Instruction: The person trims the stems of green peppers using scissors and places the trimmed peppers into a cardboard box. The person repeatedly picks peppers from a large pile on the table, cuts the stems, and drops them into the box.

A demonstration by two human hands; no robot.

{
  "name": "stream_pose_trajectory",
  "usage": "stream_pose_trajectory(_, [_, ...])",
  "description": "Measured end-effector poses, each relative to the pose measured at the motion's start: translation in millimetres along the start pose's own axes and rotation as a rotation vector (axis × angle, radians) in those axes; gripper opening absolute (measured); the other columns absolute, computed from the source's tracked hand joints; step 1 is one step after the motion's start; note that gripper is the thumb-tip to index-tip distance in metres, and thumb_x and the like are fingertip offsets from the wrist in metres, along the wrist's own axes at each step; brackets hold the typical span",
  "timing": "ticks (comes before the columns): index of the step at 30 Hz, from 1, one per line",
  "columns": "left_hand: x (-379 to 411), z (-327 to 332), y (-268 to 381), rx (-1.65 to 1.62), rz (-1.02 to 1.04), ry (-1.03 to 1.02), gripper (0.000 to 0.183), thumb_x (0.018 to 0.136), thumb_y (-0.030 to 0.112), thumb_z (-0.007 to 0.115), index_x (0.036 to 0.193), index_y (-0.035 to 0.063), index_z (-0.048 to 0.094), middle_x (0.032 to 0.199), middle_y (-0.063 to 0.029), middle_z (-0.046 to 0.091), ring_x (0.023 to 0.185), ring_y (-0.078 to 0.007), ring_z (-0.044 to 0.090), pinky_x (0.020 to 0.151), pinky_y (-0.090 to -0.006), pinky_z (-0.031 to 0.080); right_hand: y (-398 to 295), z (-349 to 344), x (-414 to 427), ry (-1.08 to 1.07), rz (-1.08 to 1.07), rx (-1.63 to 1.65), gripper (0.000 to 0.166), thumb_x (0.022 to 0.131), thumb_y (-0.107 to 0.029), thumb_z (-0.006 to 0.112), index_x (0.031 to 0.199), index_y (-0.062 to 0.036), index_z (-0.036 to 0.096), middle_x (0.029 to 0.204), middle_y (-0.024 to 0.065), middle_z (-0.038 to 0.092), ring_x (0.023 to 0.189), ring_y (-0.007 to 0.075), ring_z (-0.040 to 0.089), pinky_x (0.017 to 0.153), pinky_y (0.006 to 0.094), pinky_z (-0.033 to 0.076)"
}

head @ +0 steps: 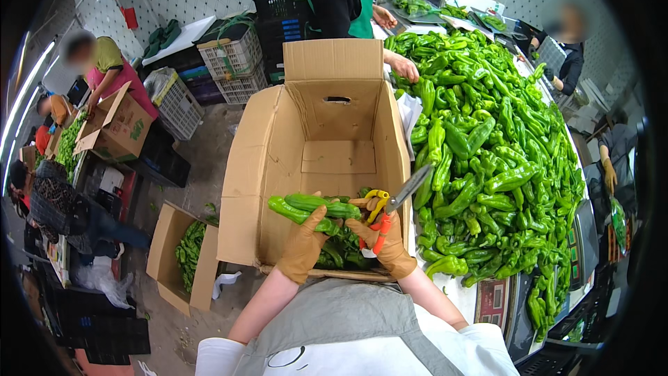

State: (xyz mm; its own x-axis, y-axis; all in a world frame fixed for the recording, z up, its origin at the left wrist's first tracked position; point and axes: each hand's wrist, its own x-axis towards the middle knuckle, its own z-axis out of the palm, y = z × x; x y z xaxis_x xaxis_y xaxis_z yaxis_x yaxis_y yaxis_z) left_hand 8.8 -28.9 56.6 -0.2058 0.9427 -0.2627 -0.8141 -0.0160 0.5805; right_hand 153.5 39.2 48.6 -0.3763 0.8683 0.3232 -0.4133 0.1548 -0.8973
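Both my hands wear tan gloves and are over the near end of an open cardboard box [245, 177]. My left hand [305, 240] is closed around several long green peppers [297, 206]. In my right hand [389, 243] are scissors [383, 230] with orange and yellow handles; their grey blades point up and to the right. The fingertips of my right hand are close to the peppers' right ends. More green peppers [339, 256] lie in the box below my hands, partly hidden by them. The far part of the box's bottom is bare cardboard.
A large heap of green peppers [469, 167] covers the table at right, beside scales [493, 303]. A co-worker in a green apron [360, 10] reaches to the heap. A smaller box [203, 277] with peppers stands at left on the floor. Crates [235, 62] and other workers are farther off.
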Motion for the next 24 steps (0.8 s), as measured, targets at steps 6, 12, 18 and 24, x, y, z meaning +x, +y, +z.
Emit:
stream_pose_trajectory(6, [0.1, -0.8, -2.2, 0.101, 0.117, 0.019, 0.053, 0.086, 0.010, 0.064, 0.130, 0.0069, 0.037, 0.118, -0.0126, 0.057, 0.108, -0.0204, 0.055, 0.093, -0.0360, 0.044, -8.7, -5.8, -2.9, 0.010, 0.314, 0.058, 0.024, 0.082, -0.002, 0.066, 0.093, -0.0062, 0.044, 0.096, 0.0081, 0.059, 0.083, 0.0140, 0.059, 0.067, 0.0265, 0.050])
stream_pose_trajectory(12, [-0.9, 7.8, 3.2, 0.290, 0.157, -0.122, 0.060, 0.084, 0.010, 0.066, 0.134, 0.0056, 0.034, 0.120, -0.0138, 0.057, 0.115, -0.0201, 0.050, 0.098, -0.0339, 0.040, -8.4, -6.6, -5.4, 0.006, 0.416, 0.172, 0.018, 0.087, -0.011, 0.062, 0.089, -0.0051, 0.045, 0.087, 0.0048, 0.051, 0.072, 0.0134, 0.058, 0.054, 0.0267, 0.054])
stream_pose_trajectory(18, [-2.8, 2.3, 14.6, 0.114, 0.141, 0.001, 0.039, 0.087, 0.005, 0.060, 0.123, 0.0048, 0.046, 0.115, -0.0135, 0.058, 0.107, -0.0219, 0.057, 0.092, -0.0334, 0.046, 2.2, -12.4, -9.3, 0.063, 0.322, 0.017, 0.040, 0.073, 0.006, 0.073, 0.097, -0.0065, 0.043, 0.099, 0.0050, 0.046, 0.090, 0.0124, 0.046, 0.080, 0.0242, 0.039])
stream_pose_trajectory(24, [-11.6, 4.5, 24.6, 0.259, 0.190, -0.156, 0.038, 0.087, 0.004, 0.060, 0.122, 0.0026, 0.046, 0.114, -0.0144, 0.059, 0.108, -0.0229, 0.057, 0.096, -0.0337, 0.043, -8.7, -10.9, -9.5, -0.015, 0.529, 0.457, 0.033, 0.091, -0.026, 0.059, 0.111, -0.0021, 0.049, 0.091, 0.0104, 0.061, 0.071, 0.0179, 0.060, 0.067, 0.0282, 0.050])
